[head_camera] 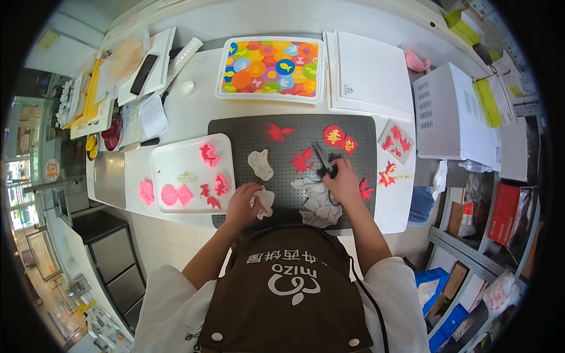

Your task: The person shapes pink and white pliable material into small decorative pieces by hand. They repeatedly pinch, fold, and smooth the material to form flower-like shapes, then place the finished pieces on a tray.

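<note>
My left hand (242,206) grips the edge of an off-white, irregular mould-like piece (266,203) near the front of a black perforated mat (282,176). Just beyond it lies a similar off-white piece (260,165). In my right hand (345,180) is a pair of black-handled scissors (322,154), blades pointing away from me. A crumpled white cloth (321,212) lies beside that hand. Red fish-shaped cutouts (303,160) and another red cutout (280,131) rest on the mat. Red plaques with yellow characters (334,136) sit at its far right.
Pink cutters (209,154) lie on a white tray (194,141) at left. A colourful lidded box (271,68) and white boards (368,70) stand behind the mat. On the right are a small plate (388,152) of red pieces and a white appliance (454,114).
</note>
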Tool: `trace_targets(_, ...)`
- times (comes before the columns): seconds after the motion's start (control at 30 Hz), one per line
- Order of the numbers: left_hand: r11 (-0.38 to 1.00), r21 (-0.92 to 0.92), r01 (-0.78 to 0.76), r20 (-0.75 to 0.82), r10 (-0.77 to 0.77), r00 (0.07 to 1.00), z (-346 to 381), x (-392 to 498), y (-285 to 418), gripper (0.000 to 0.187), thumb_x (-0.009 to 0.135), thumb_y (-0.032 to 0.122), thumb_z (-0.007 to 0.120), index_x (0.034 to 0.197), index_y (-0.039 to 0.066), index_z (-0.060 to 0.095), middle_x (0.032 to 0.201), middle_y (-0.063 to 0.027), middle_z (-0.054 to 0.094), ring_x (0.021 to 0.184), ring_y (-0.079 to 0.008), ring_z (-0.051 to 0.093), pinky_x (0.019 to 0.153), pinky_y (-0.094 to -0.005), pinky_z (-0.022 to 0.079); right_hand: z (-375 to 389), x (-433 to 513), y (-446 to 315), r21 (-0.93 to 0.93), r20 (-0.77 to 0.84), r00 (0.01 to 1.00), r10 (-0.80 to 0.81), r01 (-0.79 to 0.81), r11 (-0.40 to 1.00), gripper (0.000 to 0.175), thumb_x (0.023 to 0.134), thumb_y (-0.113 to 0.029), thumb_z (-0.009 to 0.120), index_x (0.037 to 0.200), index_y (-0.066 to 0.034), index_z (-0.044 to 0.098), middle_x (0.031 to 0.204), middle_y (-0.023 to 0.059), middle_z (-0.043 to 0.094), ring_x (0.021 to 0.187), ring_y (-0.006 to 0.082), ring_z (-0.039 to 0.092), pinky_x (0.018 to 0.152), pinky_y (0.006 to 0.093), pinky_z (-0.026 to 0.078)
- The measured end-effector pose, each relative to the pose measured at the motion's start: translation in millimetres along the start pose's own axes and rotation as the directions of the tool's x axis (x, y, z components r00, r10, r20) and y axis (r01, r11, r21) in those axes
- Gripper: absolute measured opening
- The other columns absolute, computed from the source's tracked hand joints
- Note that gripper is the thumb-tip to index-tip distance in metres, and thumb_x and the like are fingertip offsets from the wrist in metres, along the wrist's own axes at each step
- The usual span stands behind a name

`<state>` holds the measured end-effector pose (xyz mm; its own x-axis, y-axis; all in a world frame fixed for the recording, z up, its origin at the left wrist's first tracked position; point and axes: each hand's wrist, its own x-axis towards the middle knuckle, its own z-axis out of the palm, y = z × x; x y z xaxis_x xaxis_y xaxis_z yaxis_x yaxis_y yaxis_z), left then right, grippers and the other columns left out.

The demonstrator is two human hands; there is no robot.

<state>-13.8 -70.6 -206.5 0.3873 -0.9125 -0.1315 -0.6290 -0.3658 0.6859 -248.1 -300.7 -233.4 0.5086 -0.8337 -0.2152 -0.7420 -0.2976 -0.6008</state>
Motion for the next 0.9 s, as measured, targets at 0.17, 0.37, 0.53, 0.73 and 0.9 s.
trace_targets(0.17,0.997,-0.006,0.083,-0.09,-0.083,0.993,1.9,-42.0,-23.0,0.034,0.085,0.005,0.064,0.119,0.006,0.063,0.119,-0.0136,0.064,0.108,-0.035,0.063,0.093,-0.0441,0.052,-37.2,-74.6,41.5,0.235,-0.111,0.993,-0.036,0.062,0.97,0.041,0.083,-0.016,0.075,0.119,-0.0023,0.06,0.103,0.0154,0.059,0.091,0.0298,0.062,0.084,0.038,0.051)
trace_targets(0.37,0.985,-0.009,0.171,-0.109,-0.171,0.979,12.7,-66.1,-19.6,0.047,0.084,0.007,0.066,0.129,0.008,0.057,0.13,-0.0143,0.059,0.12,-0.0369,0.058,0.098,-0.045,0.051,-41.3,-172.5,174.4,0.097,-0.357,0.874,0.329,-0.316,0.944,0.044,0.088,-0.018,0.075,0.121,0.0061,0.061,0.111,0.0202,0.065,0.101,0.0318,0.064,0.09,0.0405,0.051)
trace_targets(0.53,0.993,0.034,0.11,-0.033,-0.109,0.993,15.3,-66.3,-12.4,0.045,0.085,0.01,0.067,0.13,0.008,0.057,0.13,-0.0154,0.059,0.12,-0.0377,0.058,0.098,-0.0453,0.051,-34.8,-184.9,217.4,0.305,-0.325,0.779,0.536,-0.45,0.839,0.049,0.09,-0.021,0.075,0.128,0.0031,0.055,0.098,0.013,0.065,0.083,0.0215,0.064,0.076,0.0355,0.054)
trace_targets(0.73,0.97,0.073,0.232,-0.045,-0.229,0.972,-12.5,-81.6,-36.5,0.037,0.086,0.014,0.067,0.122,0.008,0.06,0.12,-0.0127,0.063,0.099,-0.0342,0.066,0.086,-0.045,0.055,-38.7,-164.7,221.6,0.283,-0.397,0.774,0.494,-0.409,0.868,0.053,0.094,-0.02,0.071,0.137,0.0018,0.05,0.102,0.0109,0.059,0.077,0.0192,0.059,0.071,0.0332,0.052)
trace_targets(0.9,0.892,-0.016,0.452,-0.27,-0.439,0.857,-40.3,-105.6,-98.4,0.043,0.088,0.02,0.07,0.127,0.007,0.057,0.119,-0.0155,0.062,0.086,-0.0308,0.068,0.078,-0.0432,0.055,-41.9,-152.9,152.0,0.202,-0.491,0.806,0.332,-0.265,0.943,0.043,0.096,-0.014,0.064,0.135,-0.0001,0.053,0.106,0.0091,0.055,0.088,0.0197,0.053,0.08,0.0332,0.048)
